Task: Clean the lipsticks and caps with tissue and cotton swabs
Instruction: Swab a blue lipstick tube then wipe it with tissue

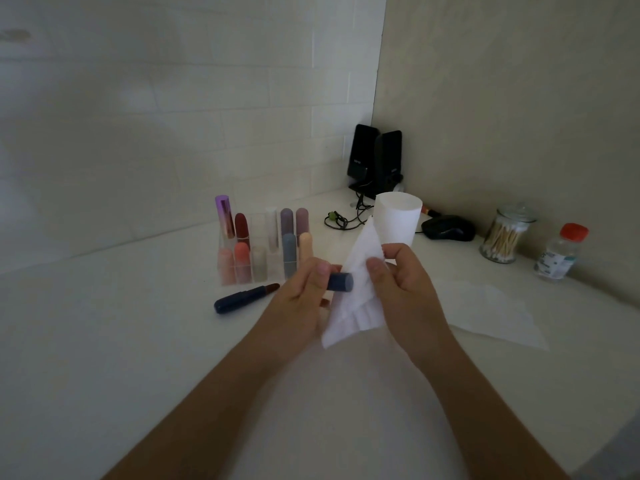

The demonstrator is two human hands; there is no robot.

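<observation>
My left hand (304, 292) grips a dark blue lipstick cap (341, 282), its end pointing right against a white tissue (353, 299). My right hand (398, 282) pinches that tissue between thumb and fingers just right of the cap. The matching dark blue lipstick (242, 299) lies uncapped on the counter to the left, its brownish tip toward the hands. A clear organiser (263, 247) behind holds several capped lipsticks in pink, red, grey and purple. A glass jar of cotton swabs (504, 237) stands at the right.
A tissue roll (398, 220) stands just behind my hands. A flat tissue sheet (491, 313) lies on the counter at right. A small bottle with a red cap (559, 252), a black mouse (448, 228), two black speakers (375, 161) and cables sit in the corner.
</observation>
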